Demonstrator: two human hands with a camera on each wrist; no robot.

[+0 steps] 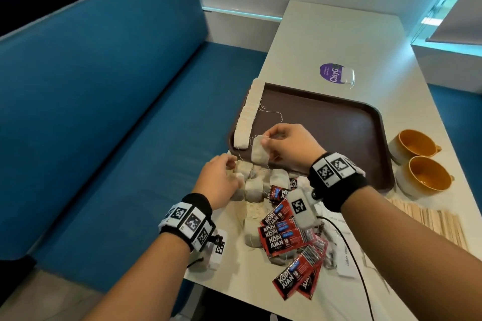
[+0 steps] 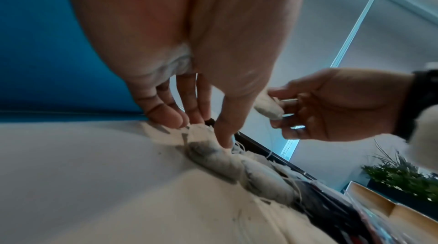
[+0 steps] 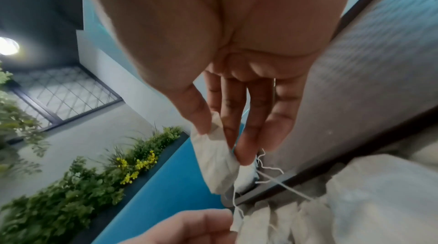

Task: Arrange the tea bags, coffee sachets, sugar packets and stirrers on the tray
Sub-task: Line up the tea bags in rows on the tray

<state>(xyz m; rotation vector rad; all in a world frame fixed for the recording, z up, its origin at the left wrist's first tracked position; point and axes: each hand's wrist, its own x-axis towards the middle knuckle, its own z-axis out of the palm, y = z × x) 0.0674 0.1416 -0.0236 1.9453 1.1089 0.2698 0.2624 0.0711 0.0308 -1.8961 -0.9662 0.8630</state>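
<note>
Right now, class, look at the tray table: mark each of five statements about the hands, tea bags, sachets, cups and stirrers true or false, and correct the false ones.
1. The right hand pinches a tea bag. True.
2. A row of tea bags lies along the left edge of the tray. True.
3. The red coffee sachets are already on the tray. False: they lie on the table, in front of it.
4. The two cups stand on the tray. False: they stand beside it, to its right.
5. The left hand holds the stirrers. False: it touches loose tea bags.
</note>
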